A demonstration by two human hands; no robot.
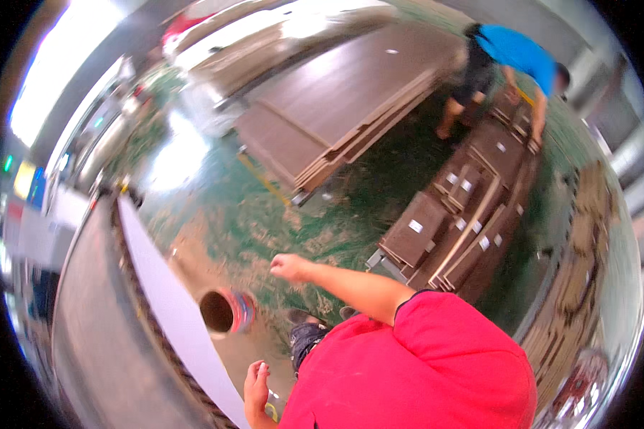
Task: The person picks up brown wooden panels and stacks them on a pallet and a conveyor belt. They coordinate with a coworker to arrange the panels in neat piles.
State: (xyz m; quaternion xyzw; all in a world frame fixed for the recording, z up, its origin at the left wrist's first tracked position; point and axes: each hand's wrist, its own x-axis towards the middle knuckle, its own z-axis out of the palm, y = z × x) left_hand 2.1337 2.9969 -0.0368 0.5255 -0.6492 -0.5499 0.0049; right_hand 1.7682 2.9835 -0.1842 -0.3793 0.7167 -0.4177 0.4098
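While the right hand (290,268) juts out in front of the red shirt (436,357), the left hand (256,390) rides low beside the long white strip (164,297). Nothing shows between the fingers of either one! The right is loosely curled, the left half-bent, but blur and angle leave me unable to tell how firmly they close. That forward arm probably helps with balance.

And here's the bucket (245,311), red and blue, on the dusty floor near both hands, touched by neither. It seems to stand upright, mouth up, likely so it can take things in; its contents I can't make out. It sits close by the white strip, perhaps tucked there to keep the green floor (265,236) open for walking.

Across the way, a co-worker (519,50) in blue bends over the labelled brown panels (401,239), laid lengthwise, presumably to keep them steady. Beside them, wide boards (336,79) lie flat, a sensible way to spread their weight.
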